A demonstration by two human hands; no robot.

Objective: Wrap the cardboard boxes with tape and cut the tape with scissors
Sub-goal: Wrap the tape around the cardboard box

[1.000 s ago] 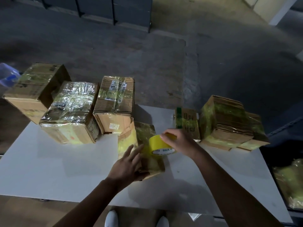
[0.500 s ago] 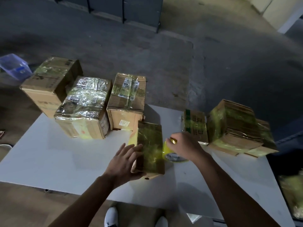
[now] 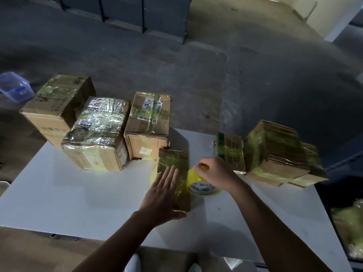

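Left hand (image 3: 164, 192) lies flat, fingers straight, on a tape-wrapped cardboard box (image 3: 174, 163) mid-table. Right hand (image 3: 216, 173) grips the yellow tape roll (image 3: 197, 186) just beside it. The white table (image 3: 59, 203) runs wide leftward, with other boxes (image 3: 147, 122) lining its far edge.

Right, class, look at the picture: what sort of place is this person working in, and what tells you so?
Probably a warehouse or storeroom packing area: a bare concrete floor, a plain white table crowded with tape-wrapped cardboard boxes, and a yellow tape roll in use.
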